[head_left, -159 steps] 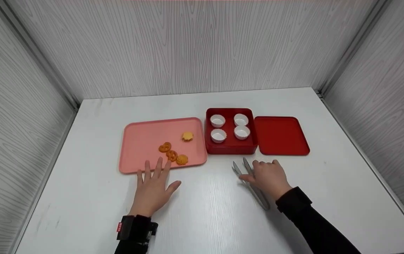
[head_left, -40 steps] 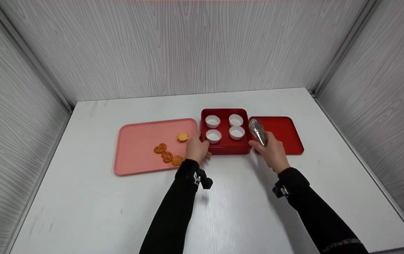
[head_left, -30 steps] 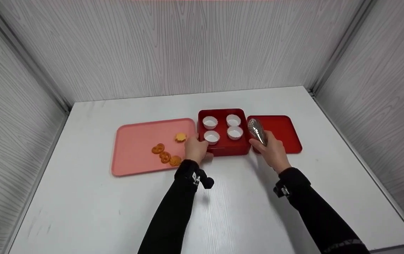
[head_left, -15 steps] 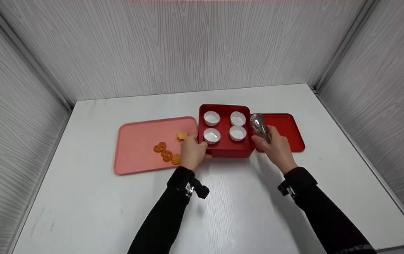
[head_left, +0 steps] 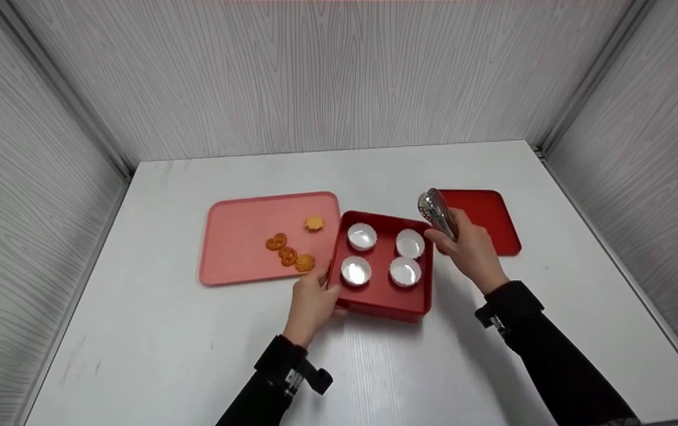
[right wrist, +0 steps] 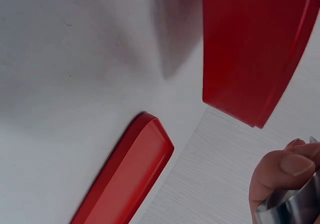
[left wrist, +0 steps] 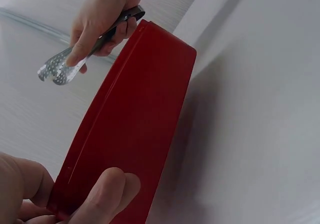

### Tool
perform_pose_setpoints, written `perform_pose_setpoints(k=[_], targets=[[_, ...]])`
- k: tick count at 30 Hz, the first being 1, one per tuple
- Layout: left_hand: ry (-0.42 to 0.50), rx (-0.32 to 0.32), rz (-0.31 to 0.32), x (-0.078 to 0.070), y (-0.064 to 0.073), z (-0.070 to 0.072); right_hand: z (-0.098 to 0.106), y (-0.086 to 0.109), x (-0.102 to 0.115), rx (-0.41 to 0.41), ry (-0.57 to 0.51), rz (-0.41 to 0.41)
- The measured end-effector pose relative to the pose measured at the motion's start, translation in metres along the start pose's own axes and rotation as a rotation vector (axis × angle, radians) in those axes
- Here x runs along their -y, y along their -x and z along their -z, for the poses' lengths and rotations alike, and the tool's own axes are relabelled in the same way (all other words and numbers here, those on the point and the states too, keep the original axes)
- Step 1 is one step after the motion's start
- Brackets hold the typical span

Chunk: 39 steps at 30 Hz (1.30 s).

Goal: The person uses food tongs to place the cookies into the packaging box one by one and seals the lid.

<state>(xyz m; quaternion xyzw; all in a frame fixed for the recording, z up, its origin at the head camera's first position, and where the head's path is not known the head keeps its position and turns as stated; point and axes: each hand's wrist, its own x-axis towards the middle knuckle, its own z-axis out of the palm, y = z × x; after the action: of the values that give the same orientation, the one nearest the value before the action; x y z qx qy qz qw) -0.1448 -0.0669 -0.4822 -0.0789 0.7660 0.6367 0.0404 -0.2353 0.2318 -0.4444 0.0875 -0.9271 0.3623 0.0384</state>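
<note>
My left hand (head_left: 309, 303) grips the left side of a red box (head_left: 377, 310), fingers under it and thumb near the rim. The box hangs above the table, slightly turned, with a shadow below it in the left wrist view. Several white fluted baking cups (head_left: 355, 271) sit inside, looking empty. At the box's right side, my right hand (head_left: 473, 251) holds metal serving tongs (head_left: 435, 210), perforated heads pointing away from me. In the right wrist view, a gap shows between this hand (right wrist: 282, 171) and the box (right wrist: 255, 43).
A pink tray (head_left: 235, 236) on the left bears two pretzels (head_left: 277, 241), a swirled cookie (head_left: 305, 262) and a flower-shaped cookie (head_left: 314, 223). The red lid (head_left: 484, 216) lies flat at the right, partly behind my right hand. Wood-grain panels (head_left: 327, 77) enclose the white table.
My right hand took the tongs up from the table. My left hand moved from the tray's front to the box, which has since been lifted, drawn toward me and turned slightly. Tray and lid stayed put.
</note>
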Motion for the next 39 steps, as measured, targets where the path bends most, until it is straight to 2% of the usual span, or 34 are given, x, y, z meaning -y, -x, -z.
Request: perform_pose_setpoints(k=[7,9,11,14,16,18,28,39], targets=[[-0.021,0.064,0.039,0.022,0.029,0.025,-0.004,-0.001,0.004,0.012,0.045,0.077],[-0.036,0.068,0.034,0.026,0.035,0.033,-0.006,-0.002,0.006,0.018,0.057,0.103],[-0.098,0.065,0.006,0.029,0.041,0.04,-0.009,-0.003,0.008,0.03,0.066,0.126],[-0.118,0.086,0.005,0.03,0.049,0.05,-0.013,-0.006,0.013,0.059,0.084,0.149],[-0.125,0.11,0.014,0.032,0.054,0.056,-0.016,-0.007,0.017,0.078,0.101,0.164],[-0.077,0.139,0.047,0.034,0.058,0.061,-0.02,-0.009,0.023,0.1,0.116,0.177],[-0.041,0.237,0.083,0.044,0.065,0.075,-0.038,-0.018,0.043,0.203,0.198,0.276],[-0.035,0.273,0.096,0.045,0.065,0.082,-0.059,-0.035,0.065,0.281,0.298,0.37]])
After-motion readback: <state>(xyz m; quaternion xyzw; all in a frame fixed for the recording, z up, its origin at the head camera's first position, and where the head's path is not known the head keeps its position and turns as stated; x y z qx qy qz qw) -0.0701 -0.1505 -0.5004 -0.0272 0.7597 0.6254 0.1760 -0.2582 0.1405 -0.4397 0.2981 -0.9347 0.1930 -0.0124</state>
